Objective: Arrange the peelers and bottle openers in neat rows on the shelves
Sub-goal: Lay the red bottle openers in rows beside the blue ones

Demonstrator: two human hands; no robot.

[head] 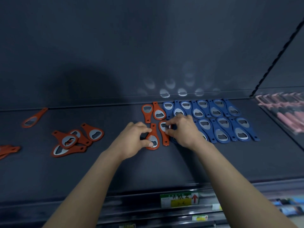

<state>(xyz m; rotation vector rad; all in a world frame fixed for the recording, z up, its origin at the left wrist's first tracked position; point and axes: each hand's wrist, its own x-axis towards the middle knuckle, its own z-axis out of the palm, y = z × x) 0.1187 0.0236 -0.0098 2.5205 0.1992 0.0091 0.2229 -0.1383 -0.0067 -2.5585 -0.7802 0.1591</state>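
On the dark shelf [164,165] two rows of blue bottle openers [222,122] lie side by side at the right. Left of them, two orange openers [153,111] lie in the back row. My left hand [133,139] pinches an orange opener [153,140] lying flat in the front row. My right hand [184,129] pinches a second orange opener [164,134] right beside it, next to the blue ones. A loose pile of orange openers [74,139] lies at the left, with one single orange opener [33,118] farther back.
More orange openers [8,150] poke in at the far left edge. Pink peelers [286,111] lie in the neighbouring shelf section at the right, behind a divider. A price label [179,199] sits on the shelf's front rail. The shelf's back wall rises close behind the rows.
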